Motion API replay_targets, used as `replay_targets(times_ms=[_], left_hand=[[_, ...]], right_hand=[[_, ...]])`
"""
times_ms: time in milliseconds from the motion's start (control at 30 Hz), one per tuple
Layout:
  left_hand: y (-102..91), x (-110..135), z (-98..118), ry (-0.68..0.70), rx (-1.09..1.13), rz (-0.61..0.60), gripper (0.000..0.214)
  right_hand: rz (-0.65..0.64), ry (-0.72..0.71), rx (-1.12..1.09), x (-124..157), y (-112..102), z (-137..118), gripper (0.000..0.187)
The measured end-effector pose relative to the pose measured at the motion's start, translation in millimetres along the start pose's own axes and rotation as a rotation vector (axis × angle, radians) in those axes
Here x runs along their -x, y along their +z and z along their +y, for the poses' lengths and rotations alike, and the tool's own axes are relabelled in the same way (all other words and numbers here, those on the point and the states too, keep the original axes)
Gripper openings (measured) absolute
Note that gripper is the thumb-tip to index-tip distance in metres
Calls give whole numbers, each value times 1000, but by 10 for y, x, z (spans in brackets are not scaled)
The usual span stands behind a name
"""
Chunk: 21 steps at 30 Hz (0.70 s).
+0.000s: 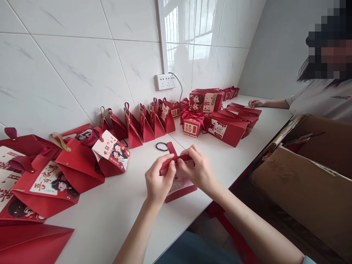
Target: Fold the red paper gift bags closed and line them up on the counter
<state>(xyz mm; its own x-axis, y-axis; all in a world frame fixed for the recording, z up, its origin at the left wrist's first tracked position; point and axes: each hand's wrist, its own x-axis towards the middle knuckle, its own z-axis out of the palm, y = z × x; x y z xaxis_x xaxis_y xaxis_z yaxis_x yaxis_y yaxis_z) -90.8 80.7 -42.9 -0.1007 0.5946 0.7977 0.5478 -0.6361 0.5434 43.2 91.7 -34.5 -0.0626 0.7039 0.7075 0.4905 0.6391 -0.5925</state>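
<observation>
A red paper gift box (181, 193) with a printed picture on its front stands on the white table before me. My left hand (160, 177) pinches the top edge of this box, thumb against the near side. Close beside it, my right hand (198, 167) grips the same edge, fingers curled over the far side. The two thumbs almost meet at the middle of the top. A red strip (172, 148) sticks up behind the fingers. Just beyond my left hand lies a black hair tie-like loop (161, 146).
Red triangular boxes (134, 128) with loops line the wall. More red gift boxes (77, 165) fill the left side, and others (228, 126) stand at back right. A cardboard box (299, 194) is at the right. Another person's hand (255, 103) rests on the far table end.
</observation>
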Motion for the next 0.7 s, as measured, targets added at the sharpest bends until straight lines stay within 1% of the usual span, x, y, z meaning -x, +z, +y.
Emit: replay_targets(times_ms=[267,367,433,533,700], left_hand=[[-5,-10,20,2,-30,-4,13],[-9,-13,19,17,-24,-3,12],[-11,-12,16,19,-21,-3,12],[-12,-8,11,12,-26,-3,12],[-7,-8,12,25,-13,3,12]], right_hand=[[-11,-22,-1,-3,-23,10,10],[-25,-42,2,-3,-40,2,8],[-27,-25,1,0,-39,-3,5],[-26,6,-15,3,-26,-5,6],[-5,-2,-11,1,-7,3,8]])
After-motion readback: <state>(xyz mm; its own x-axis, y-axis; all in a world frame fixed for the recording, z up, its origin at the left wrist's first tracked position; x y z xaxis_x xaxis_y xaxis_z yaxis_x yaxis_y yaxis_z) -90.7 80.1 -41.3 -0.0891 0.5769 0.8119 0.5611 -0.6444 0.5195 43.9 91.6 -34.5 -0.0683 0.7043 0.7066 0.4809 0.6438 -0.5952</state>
